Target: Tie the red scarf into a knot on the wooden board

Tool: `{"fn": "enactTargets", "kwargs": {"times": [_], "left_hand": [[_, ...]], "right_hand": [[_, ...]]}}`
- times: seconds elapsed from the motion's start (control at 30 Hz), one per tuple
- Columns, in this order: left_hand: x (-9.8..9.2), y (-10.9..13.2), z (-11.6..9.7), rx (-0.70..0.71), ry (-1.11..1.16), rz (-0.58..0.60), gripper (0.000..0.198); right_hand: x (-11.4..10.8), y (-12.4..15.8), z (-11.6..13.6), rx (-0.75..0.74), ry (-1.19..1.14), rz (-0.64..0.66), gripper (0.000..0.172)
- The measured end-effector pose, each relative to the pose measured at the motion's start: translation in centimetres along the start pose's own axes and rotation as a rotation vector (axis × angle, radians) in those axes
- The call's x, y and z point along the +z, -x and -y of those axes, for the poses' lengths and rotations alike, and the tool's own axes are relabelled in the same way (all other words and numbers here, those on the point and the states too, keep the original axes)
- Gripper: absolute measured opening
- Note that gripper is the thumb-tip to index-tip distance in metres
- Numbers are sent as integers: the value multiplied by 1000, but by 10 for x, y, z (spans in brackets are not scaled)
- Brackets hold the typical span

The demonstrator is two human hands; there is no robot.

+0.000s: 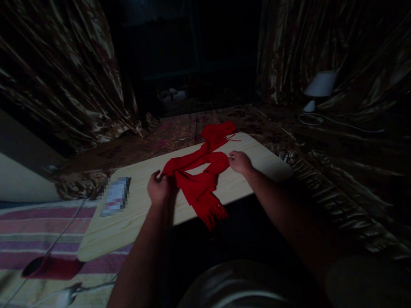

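Observation:
A red fringed scarf (197,185) lies loosely looped across a pale wooden board (139,210). Its fringe hangs over the near edge, and its far end is bunched up past the far edge. On the left, my left hand (158,187) is closed on the left bend of the scarf. My right hand (240,162) pinches the right side of the loop between thumb and fingers. Between the two hands, a strip of bare board shows through the loop.
A blurred-out packet (115,196) lies on the board's left part. Left of the board, a red cylindrical object (53,268) and a white plug with cables (64,299) rest on a striped cloth (7,243). A small white lamp (322,84) stands at the back right near patterned curtains (289,40).

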State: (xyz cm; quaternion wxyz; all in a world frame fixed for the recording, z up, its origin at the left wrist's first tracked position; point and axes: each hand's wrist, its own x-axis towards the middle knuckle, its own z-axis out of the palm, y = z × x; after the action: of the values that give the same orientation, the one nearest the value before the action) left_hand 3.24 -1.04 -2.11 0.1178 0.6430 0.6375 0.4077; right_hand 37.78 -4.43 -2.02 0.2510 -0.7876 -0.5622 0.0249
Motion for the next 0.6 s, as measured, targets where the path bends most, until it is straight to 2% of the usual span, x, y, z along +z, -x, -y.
{"fn": "enactTargets", "kwargs": {"times": [0.07, 0.1, 0.23, 0.33, 0.6], "left_hand": [[0, -4, 10, -226, 227, -100, 43], [0, -5, 13, -263, 294, -117, 40], [-1, -1, 11, -243, 362, -78, 27], [-2, 2, 6, -222, 343, -63, 23], [-1, 1, 9, -172, 354, -39, 30]], "right_hand": [[0, 3, -5, -54, -20, 14, 31], [1, 5, -7, -57, -39, 7, 31], [1, 8, -12, 17, -115, -36, 30], [4, 6, -14, 2, -110, -45, 27], [5, 4, -12, -6, -77, -11, 26]]}}
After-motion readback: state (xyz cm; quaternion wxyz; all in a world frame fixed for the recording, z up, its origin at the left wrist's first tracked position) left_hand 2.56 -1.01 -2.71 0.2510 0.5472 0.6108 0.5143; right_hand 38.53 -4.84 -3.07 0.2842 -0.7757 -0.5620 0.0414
